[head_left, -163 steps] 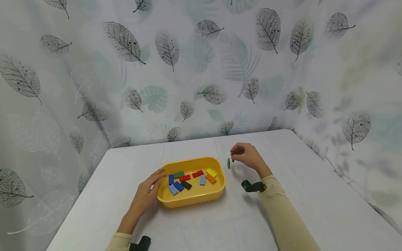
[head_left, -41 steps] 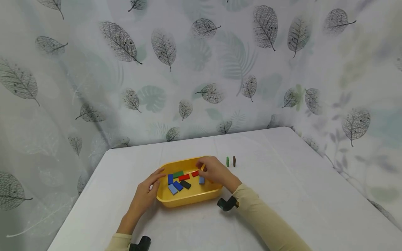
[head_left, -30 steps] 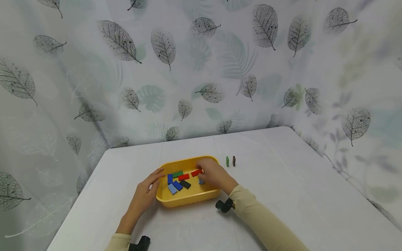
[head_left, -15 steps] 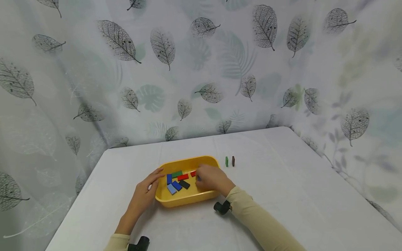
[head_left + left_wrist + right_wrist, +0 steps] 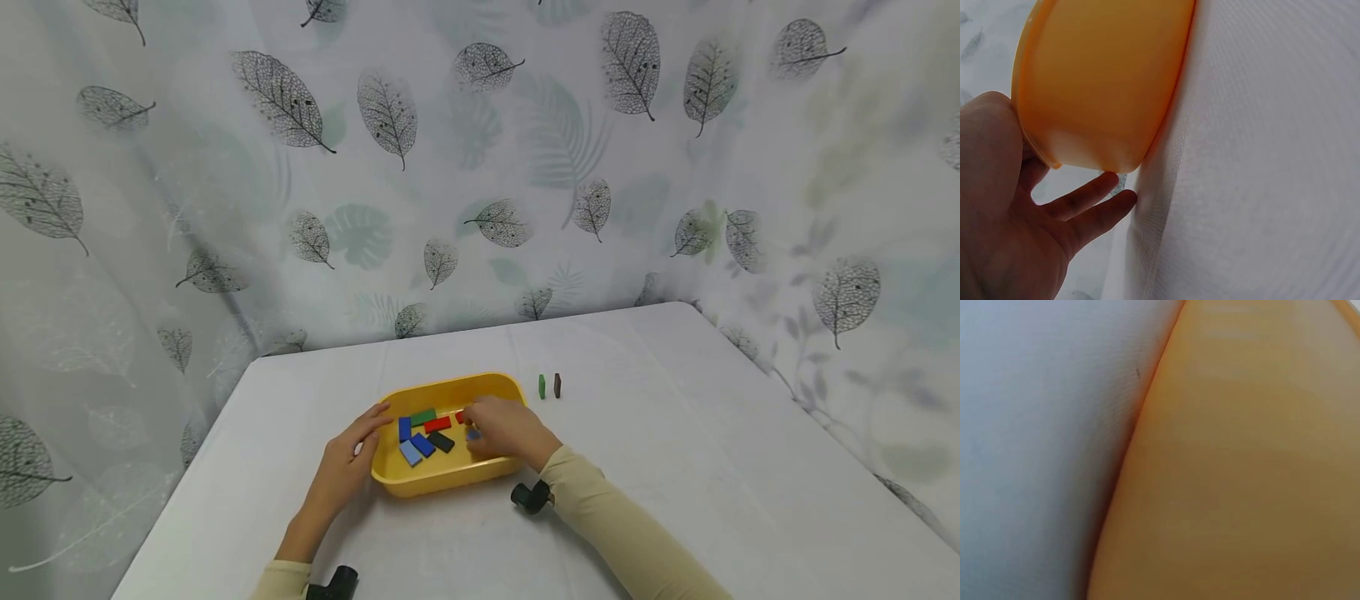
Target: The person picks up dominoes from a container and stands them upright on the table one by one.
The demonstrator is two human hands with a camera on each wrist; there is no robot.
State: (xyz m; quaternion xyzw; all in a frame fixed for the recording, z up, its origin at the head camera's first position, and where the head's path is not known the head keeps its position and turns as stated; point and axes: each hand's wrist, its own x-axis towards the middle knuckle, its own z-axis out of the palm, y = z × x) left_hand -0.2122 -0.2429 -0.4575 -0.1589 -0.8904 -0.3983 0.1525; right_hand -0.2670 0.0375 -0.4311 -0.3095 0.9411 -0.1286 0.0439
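Observation:
My left hand [image 5: 348, 454] rests at the left end of a yellow plastic tray [image 5: 442, 482], fingertips over the rim. In the left wrist view its relaxed, spread fingers [image 5: 1094, 215] touch the tray's outer wall. My right hand [image 5: 510, 429] reaches down into the tray's right part. Its thumb and fingers pinch a light blue domino [image 5: 472, 434], partly covered by the hand. Beside its fingertips a red domino [image 5: 460, 417] shows partly. Further left lie another red domino [image 5: 437, 424], a green one [image 5: 423, 417], a black one [image 5: 441, 441] and several blue ones [image 5: 423, 444].
On the white table beyond the tray's right end, a green domino [image 5: 542, 386] and a dark brown domino [image 5: 557, 385] stand upright side by side. A leaf-patterned curtain [image 5: 480, 167] hangs behind the table. The right wrist view shows the tray's outer wall [image 5: 1229, 456].
My right hand has come from the upright dominoes into the tray. The brown domino now stands beside the green one. The light blue domino has shifted slightly left. My left hand has stayed put.

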